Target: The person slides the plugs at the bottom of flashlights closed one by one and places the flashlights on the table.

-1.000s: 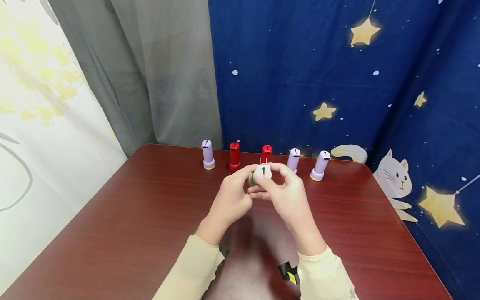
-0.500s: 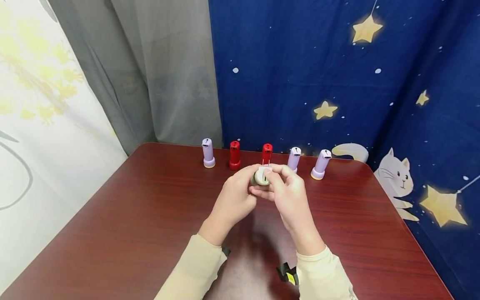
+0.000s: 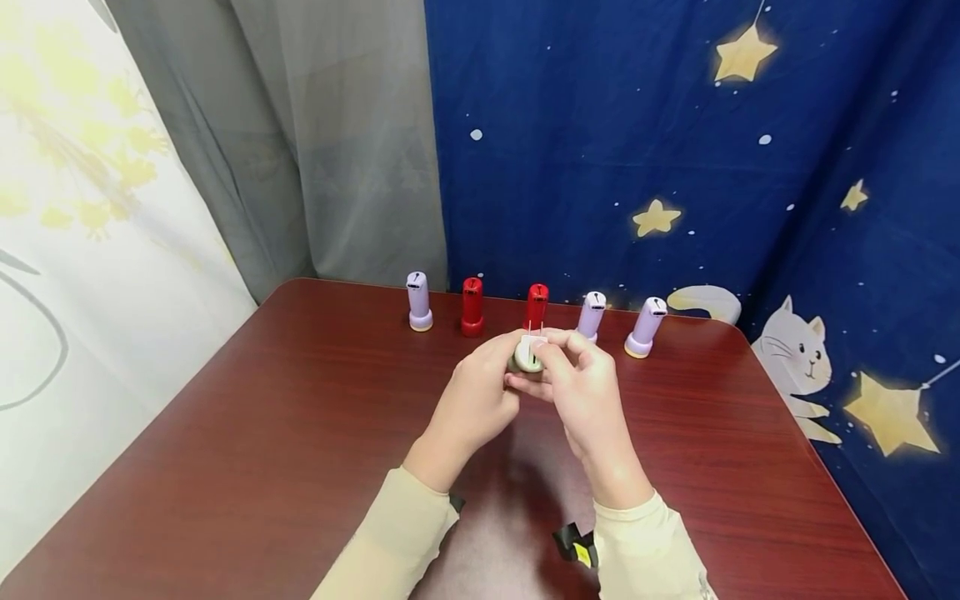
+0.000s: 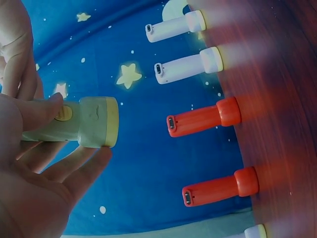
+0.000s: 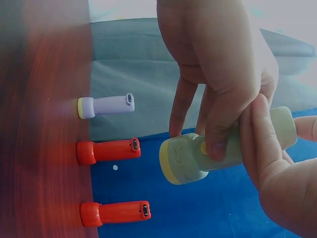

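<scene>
A pale green flashlight with a yellow rim is held above the table between both hands. My left hand grips its body, the thumb lying by the yellow button. At the tail end, my right hand holds the flashlight with thumb and fingers. That tail faces the head camera, with two thin metal prongs sticking up from it. In the right wrist view the right hand's fingers cover part of the body.
Along the table's far edge stand two red flashlights and three lilac flashlights, heads down. Hands partly hide one lilac flashlight and one red. Behind the brown table hang grey and blue star-patterned curtains. Black straps show near the sleeves.
Both hands and the green flashlight have shifted slightly to the right in view. The right thumb has moved across the tail, which has turned a little. The standing flashlights stay in place.
</scene>
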Motion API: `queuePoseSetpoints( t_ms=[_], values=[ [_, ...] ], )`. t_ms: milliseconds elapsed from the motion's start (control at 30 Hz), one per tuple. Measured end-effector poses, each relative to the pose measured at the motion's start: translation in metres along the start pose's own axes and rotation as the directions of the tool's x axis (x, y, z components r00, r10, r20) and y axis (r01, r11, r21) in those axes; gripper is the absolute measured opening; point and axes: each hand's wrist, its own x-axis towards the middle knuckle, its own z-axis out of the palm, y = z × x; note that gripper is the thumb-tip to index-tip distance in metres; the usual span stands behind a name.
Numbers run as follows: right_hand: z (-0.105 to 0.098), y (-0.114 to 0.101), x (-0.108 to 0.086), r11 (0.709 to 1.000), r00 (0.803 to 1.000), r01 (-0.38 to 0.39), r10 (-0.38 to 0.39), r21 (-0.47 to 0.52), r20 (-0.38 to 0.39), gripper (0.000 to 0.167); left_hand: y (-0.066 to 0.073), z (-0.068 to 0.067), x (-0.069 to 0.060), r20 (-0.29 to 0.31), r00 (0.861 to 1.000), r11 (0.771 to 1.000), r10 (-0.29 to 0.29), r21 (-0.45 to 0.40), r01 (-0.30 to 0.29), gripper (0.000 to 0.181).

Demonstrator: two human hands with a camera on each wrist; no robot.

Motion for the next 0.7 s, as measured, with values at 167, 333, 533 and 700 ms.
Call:
queuePoseSetpoints(
  t_ms=[167, 333, 533, 700],
  values=[
    [-0.0012, 0.0005, 0.0005, 1.000, 1.000, -0.007, 0.007, 0.009, -0.006, 0.026, 0.0005, 0.0016, -0.0004, -0.003, 1.000, 1.000, 0.011, 0.010, -0.010, 0.062],
    [-0.0007, 0.0019, 0.0012, 1.000, 1.000, -0.008, 0.008, 0.007, 0.001, 0.026, 0.0008, 0.0016, -0.0007, 0.005, 1.000, 1.000, 0.003, 0.017, -0.003, 0.062],
    [0.0002, 0.0032, 0.0019, 1.000, 1.000, -0.003, 0.003, -0.009, 0.011, 0.028, 0.0013, 0.0009, -0.0012, 0.006, 1.000, 1.000, -0.007, 0.012, 0.006, 0.063],
    [-0.0002, 0.0038, 0.0029, 1.000, 1.000, -0.002, 0.002, -0.022, 0.012, 0.029, 0.0013, 0.0011, -0.0009, -0.001, 1.000, 1.000, -0.010, 0.005, 0.010, 0.063]
  ],
)
